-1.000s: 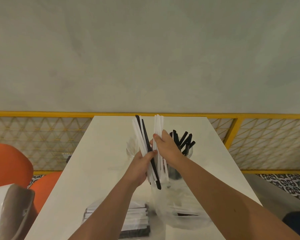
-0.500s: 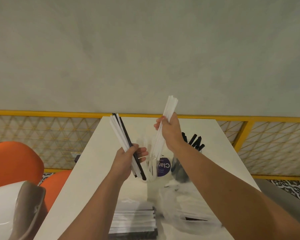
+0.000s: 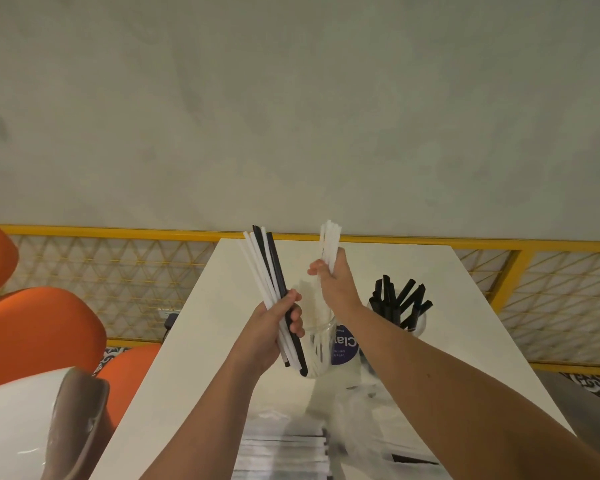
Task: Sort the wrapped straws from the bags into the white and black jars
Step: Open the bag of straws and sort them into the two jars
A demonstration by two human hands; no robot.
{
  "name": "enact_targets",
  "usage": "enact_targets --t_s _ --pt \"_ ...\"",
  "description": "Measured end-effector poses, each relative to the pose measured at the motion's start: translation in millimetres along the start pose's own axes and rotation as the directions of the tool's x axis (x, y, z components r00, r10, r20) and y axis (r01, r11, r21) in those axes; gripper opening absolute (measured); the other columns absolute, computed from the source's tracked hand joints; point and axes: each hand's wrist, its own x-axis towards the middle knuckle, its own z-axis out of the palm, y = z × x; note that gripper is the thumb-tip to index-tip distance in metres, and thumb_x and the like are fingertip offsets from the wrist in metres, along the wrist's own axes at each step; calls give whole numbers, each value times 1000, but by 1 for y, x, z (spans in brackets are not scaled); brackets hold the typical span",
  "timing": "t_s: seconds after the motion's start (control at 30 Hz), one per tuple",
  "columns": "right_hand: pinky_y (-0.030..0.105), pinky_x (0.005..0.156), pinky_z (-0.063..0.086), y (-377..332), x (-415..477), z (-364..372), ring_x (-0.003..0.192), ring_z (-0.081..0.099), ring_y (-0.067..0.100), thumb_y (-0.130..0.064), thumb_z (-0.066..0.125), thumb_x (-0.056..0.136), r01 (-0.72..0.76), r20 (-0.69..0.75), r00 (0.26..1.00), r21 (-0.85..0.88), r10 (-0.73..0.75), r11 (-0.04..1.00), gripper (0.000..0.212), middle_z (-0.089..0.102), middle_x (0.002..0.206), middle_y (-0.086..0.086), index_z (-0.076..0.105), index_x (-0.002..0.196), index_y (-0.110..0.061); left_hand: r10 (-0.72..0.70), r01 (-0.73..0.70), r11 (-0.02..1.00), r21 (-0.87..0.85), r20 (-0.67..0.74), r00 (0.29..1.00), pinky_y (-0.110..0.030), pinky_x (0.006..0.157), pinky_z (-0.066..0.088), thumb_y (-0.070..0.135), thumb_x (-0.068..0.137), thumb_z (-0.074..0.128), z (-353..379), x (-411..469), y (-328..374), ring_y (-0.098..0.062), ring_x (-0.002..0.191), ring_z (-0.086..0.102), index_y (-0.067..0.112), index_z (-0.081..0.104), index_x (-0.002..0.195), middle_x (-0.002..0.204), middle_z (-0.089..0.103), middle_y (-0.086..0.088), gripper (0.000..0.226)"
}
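My left hand (image 3: 274,327) grips a mixed bundle of white and black wrapped straws (image 3: 267,271), tilted up to the left. My right hand (image 3: 333,282) holds a bunch of white straws (image 3: 329,244) upright, with their lower ends down in the clear jar of white straws (image 3: 321,348), which bears a purple label. To its right stands the jar of black straws (image 3: 400,306). A clear plastic bag (image 3: 371,427) and a bagged stack of straws (image 3: 281,448) lie on the white table (image 3: 194,341) near me.
A yellow mesh railing (image 3: 118,271) runs behind the table under a grey wall. Orange chairs (image 3: 39,330) stand at the left. A white and brown chair back (image 3: 70,427) sits at the lower left.
My right hand pulled the white straws away from the mixed bundle, lifted them, then lowered them into the clear jar. My left hand shifted left with the rest.
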Motion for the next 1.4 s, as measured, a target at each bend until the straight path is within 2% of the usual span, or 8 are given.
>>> enact_targets --t_s 0.27,0.4,0.5,0.83,0.97,1.17,1.3,1.4 --pt "23 87 42 -4 -1 -4 98 53 14 -9 51 93 69 -29 997 -145 -74 987 35 54 102 6 43 126 -13 8 -8 1000 -1 123 992 -24 47 41 27 99 42 6 1 0 -11 43 39 7 60 94 53 45 -1 27" --pt "13 78 41 -37 -8 -3 89 53 6 -24 51 94 139 89 987 -73 -133 988 26 59 96 1 55 117 -13 -8 5 1000 23 127 992 -24 47 40 29 98 44 12 2 -2 -12 43 39 7 59 91 55 45 -3 28" --pt "26 74 46 -48 -9 -3 81 56 15 -26 52 93 118 233 969 -118 -88 986 23 63 89 12 61 103 -6 -20 16 999 34 123 992 -24 47 40 30 98 44 18 2 -5 -13 43 40 7 57 88 55 45 -4 29" --pt "24 62 46 -57 -11 -21 61 55 12 -22 37 100 -88 158 983 -24 90 996 18 52 76 1 46 91 -11 -29 25 996 88 39 999 -23 45 47 32 98 43 37 1 -6 -15 44 54 7 61 94 68 70 -8 30" --pt "20 50 42 -65 -11 -27 50 44 12 -22 33 101 -66 98 994 86 57 994 21 46 67 1 42 82 -18 -54 56 995 83 -21 998 -33 59 55 28 97 48 41 4 -8 -24 62 67 2 62 93 80 72 -14 30" --pt "14 37 26 -75 -6 -45 38 32 2 -29 64 87 -48 128 991 -21 50 999 19 34 56 -6 57 93 -13 -58 34 943 331 64 996 -27 50 44 29 95 52 44 -1 -13 -18 43 47 5 55 75 53 53 -4 32" --pt "19 43 22 -75 -5 -57 46 27 7 -28 67 85 -171 204 962 -74 183 982 24 30 58 -4 50 73 -16 -69 30 925 378 90 994 -24 46 38 29 94 53 44 0 -13 -15 40 38 7 54 76 49 40 0 29" --pt "19 47 24 -80 -5 -65 53 30 9 -29 63 88 -175 164 970 -31 178 984 17 35 64 -3 59 79 -15 -75 20 906 422 114 991 -24 47 38 30 94 54 45 0 -13 -15 42 37 9 54 78 50 38 1 26"
